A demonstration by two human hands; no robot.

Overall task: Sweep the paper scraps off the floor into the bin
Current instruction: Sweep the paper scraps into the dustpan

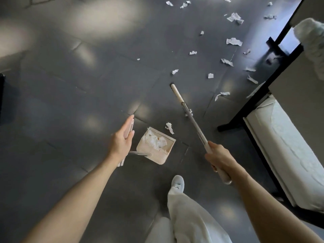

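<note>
A beige long-handled dustpan (163, 154) stands on the dark floor in front of me, with crumpled paper scraps inside it. My left hand (121, 142) holds the dustpan's upright handle (130, 126) between thumb and fingers. My right hand (216, 157) grips the broom handle (192, 121), which slants down to the broom head (172, 86) further out on the floor. One paper scrap (169, 127) lies just beyond the dustpan. Several more white scraps (234, 41) are scattered across the floor to the upper right. No bin is plainly visible.
A black bed frame (259, 92) with a white mattress (287, 151) runs along the right side, and some scraps lie near its leg. My white shoe (178, 183) and trouser leg are just below the dustpan. A dark object (2, 95) sits at the left edge.
</note>
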